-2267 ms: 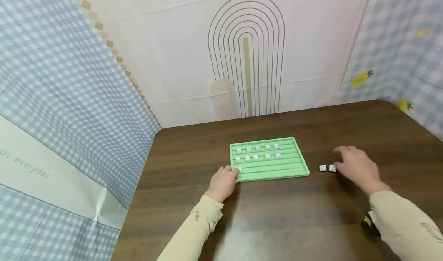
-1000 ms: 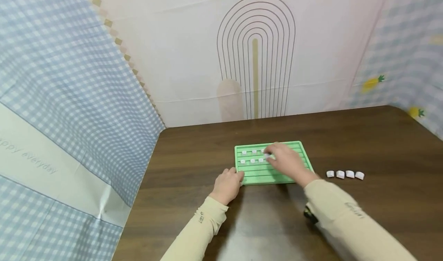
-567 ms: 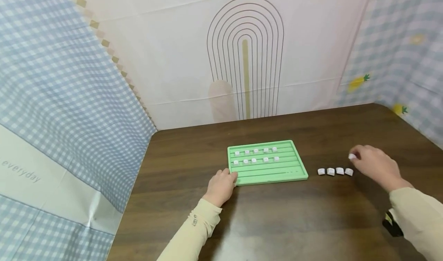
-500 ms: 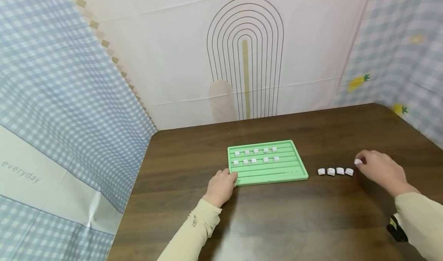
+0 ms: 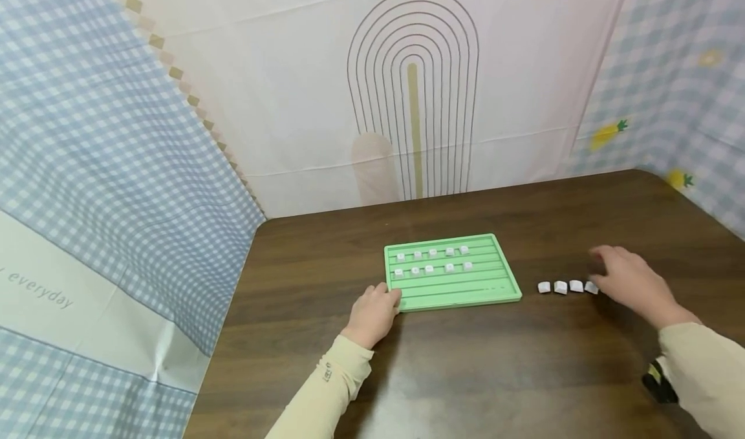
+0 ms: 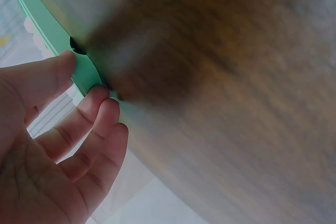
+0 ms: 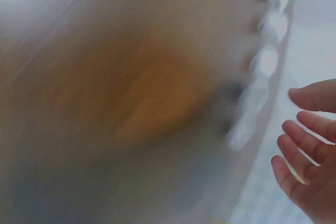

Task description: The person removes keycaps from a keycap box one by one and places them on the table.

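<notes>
The grip of the left hand [image 5: 372,313] is narrow, thumb and fingers pinching the near-left corner of a pale green, rectangular, plastic-looking tray [image 5: 456,284]; this probably keeps the tray from sliding on the dark brown, wood-grained table [image 5: 465,374]. The right hand [image 5: 631,282] has a wide grip, fingers parted and holding nothing, at the end farthest from the tray of a row of loose white, block-shaped, plastic-looking keycaps [image 5: 561,288]. The row lies to the right of the tray; the small gaps in it likely give fingers room beside each piece. Four show in the head view, the last partly covered by the right hand; whether it is touched I cannot tell. The right wrist view, badly blurred, hints at a fifth.

Ten similar white keycaps on the tray [image 5: 432,253] sit in two rows of five along its far side, seemingly aligned by the parallel lines there. Their tops carry faint dark marks, too small to read. The tray lies flat, with a low raised rim.
</notes>
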A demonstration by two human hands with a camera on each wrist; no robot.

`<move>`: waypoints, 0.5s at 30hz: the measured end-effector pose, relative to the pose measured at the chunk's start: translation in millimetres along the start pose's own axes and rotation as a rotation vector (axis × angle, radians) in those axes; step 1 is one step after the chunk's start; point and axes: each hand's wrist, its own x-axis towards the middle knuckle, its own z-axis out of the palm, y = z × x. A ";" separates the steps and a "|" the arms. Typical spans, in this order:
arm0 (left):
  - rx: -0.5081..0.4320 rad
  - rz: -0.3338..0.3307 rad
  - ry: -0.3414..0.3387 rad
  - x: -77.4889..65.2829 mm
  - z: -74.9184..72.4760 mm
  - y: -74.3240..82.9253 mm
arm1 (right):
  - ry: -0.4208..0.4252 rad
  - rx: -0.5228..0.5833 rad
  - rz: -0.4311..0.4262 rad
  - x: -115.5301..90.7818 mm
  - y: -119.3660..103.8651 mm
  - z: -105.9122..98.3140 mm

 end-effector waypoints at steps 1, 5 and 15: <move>0.001 -0.005 0.000 -0.3 -0.7 -1.1 | 0.010 0.004 -0.028 7.5 -12.0 0.9; -0.004 -0.014 0.000 -1.6 -2.6 -3.7 | 0.027 0.010 -0.140 38.2 -66.7 15.1; -0.002 -0.005 0.000 -1.1 0.5 0.4 | 0.049 -0.076 -0.296 73.7 -138.8 71.7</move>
